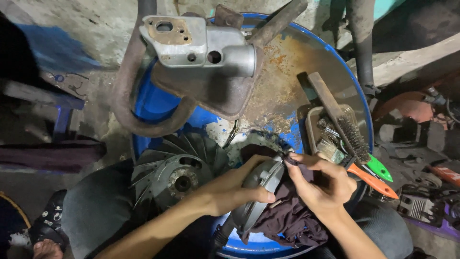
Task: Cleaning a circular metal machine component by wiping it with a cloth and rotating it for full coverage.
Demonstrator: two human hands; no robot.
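Hidden and cut-off parts at the blue drum top

The left hand (229, 192) covers the near face of the grey round cover (261, 184), whose lower edge sinks into the dark cloth (287, 216). The right hand (320, 184) hides what its fingertips pinch. Both forearms run off the bottom edge. The blue drum (158, 103) rim is lost under the knees. The bent pipe (125, 86) leaves the top edge. The small tray (314, 127) contents are too cluttered to tell apart.

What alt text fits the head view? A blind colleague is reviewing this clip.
A person's left hand grips a grey metal disc while the right hand rubs it with a dark cloth, over a rusty blue drum. A finned fan wheel, wire brush and exhaust pipe lie nearby.
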